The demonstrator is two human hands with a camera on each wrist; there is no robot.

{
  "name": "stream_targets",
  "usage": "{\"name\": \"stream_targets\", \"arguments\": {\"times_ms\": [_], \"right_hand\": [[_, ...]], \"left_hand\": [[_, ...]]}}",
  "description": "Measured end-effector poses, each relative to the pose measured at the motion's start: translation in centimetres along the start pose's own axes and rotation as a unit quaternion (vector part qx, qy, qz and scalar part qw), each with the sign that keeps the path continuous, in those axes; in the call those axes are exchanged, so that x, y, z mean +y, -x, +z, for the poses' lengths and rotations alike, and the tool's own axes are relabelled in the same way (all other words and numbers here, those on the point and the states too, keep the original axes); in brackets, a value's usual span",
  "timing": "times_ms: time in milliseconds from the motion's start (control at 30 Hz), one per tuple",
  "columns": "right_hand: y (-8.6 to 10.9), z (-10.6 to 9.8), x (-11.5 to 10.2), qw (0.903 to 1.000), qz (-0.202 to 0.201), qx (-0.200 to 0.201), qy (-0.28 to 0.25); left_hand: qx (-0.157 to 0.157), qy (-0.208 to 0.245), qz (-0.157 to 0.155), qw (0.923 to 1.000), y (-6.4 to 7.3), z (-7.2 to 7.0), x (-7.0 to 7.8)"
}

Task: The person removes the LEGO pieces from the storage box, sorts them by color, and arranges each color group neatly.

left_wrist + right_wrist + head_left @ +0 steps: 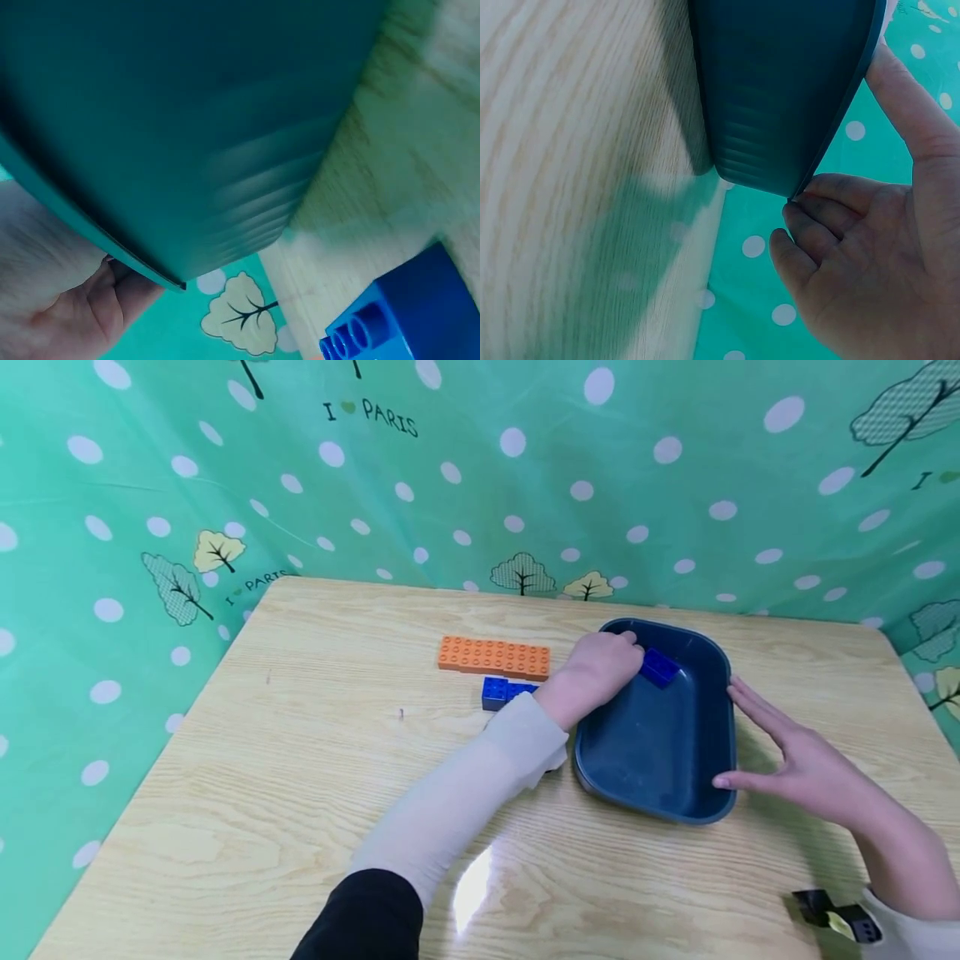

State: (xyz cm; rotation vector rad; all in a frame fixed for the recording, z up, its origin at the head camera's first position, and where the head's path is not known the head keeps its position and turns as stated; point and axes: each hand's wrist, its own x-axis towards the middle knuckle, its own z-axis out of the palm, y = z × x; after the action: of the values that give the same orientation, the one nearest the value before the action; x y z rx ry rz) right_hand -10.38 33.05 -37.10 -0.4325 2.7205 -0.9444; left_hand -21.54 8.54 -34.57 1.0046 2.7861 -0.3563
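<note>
A dark blue plastic bin (637, 752) stands on the table. My left hand (596, 668) reaches over its left rim near the far corner, fingers bent inward. Inside the bin, right by those fingertips, is a blue toy brick (660, 667); whether they pinch it is hidden. In the left wrist view the left hand (67, 285) shows beyond the bin's rim. My right hand (802, 768) touches the right rim with spread, fairly straight fingers and thumb, also seen on the rim in the right wrist view, where the right hand (877, 247) faces palm inward.
Left of the bin lie a long orange studded brick (493, 657) and a smaller blue brick (495, 693), partly covered by the left forearm. A dark strap piece (832, 914) sits by the right wrist. Behind the wooden table (300, 735) hangs a green dotted cloth (450, 510).
</note>
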Motion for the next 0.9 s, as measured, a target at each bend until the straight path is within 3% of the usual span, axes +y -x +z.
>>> {"name": "stream_targets", "arguments": {"times_ms": [333, 900], "right_hand": [[0.0, 0.0, -0.1, 1.0, 0.002, -0.001, -0.003], [0.1, 0.0, -0.3, 0.9999, 0.014, -0.009, -0.003]], "left_hand": [[0.005, -0.039, 0.006, 0.9992, -0.6, 0.2, 0.1], [0.062, -0.032, -0.016, 0.9974, -1.7, 1.2, 0.2]]}}
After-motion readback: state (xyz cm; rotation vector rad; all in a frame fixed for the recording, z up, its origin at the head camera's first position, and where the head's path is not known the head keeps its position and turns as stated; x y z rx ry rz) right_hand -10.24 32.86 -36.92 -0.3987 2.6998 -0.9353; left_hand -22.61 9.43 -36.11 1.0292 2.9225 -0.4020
